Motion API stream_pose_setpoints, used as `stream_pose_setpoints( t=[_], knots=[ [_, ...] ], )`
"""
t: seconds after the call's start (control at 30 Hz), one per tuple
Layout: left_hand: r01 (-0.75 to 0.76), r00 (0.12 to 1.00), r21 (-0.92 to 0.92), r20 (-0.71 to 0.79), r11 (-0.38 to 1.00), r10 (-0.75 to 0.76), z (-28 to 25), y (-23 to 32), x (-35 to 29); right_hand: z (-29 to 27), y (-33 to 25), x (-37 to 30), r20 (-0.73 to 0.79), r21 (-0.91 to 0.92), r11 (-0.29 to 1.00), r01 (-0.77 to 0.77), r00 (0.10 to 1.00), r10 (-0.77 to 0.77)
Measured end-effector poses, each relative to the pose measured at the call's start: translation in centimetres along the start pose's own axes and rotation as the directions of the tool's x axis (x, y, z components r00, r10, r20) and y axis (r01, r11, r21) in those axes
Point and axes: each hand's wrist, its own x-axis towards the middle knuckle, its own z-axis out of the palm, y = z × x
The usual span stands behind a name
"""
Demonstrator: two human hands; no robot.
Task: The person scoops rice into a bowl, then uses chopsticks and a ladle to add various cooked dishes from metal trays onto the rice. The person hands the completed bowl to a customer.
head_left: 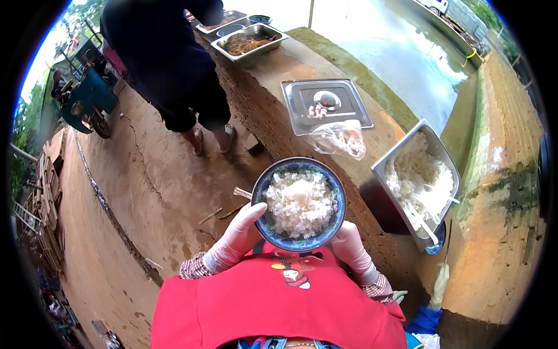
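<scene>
A blue-patterned bowl [273, 237] heaped with white rice [299, 200] is held in front of my red apron. My left hand [235, 237], in a thin pale glove, grips its left side with the thumb on the rim. Gloved too, my right hand [351, 249] supports the lower right side, its fingers partly hidden under the bowl. A pale stick end [242, 192] pokes out past the rim near my left hand; the rest of it is hidden behind the bowl.
To the right, a deep steel pan [381, 200] of rice with white utensils stands on a concrete ledge [308, 58]. A steel lid [296, 125], plastic bag [340, 139] and food trays [247, 55] lie farther along. One person [163, 58] stands ahead; another's gloved hand [440, 285] is lower right.
</scene>
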Motion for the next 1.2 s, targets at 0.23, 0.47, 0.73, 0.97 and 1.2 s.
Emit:
stream_pose_setpoints(
  t=[0.23, 0.47, 0.73, 0.97, 1.2],
  knots=[
    [0.103, 0.992, 0.056, -0.073, 0.993, -0.099, -5.4, 3.3, -4.3, 8.9, -3.8, 5.4, 0.130, 0.623, 0.727, -0.287, 0.955, 0.266],
    [0.006, 0.997, 0.084, -0.071, 0.996, 0.000, -10.2, 12.5, -8.6, 18.7, -9.8, 10.2, 0.161, 0.485, 0.853, -0.196, 0.978, 0.133],
    [-0.221, 0.945, 0.028, -0.242, 0.975, 0.221, -19.4, 18.6, -13.8, 23.5, -9.2, 15.8, 0.333, 0.335, 0.882, -0.331, 0.917, 0.218],
    [-0.390, 0.839, 0.021, -0.403, 0.921, 0.365, -23.7, 22.7, -16.9, 24.8, -11.8, 21.1, 0.629, 0.238, 0.887, -0.396, 0.758, 0.170],
    [-0.543, 0.686, 0.047, -0.552, 0.839, 0.475, -25.6, 24.5, -19.2, 22.7, -6.9, 24.9, 0.586, 0.319, 0.791, -0.521, 0.765, 0.267]
  ],
)
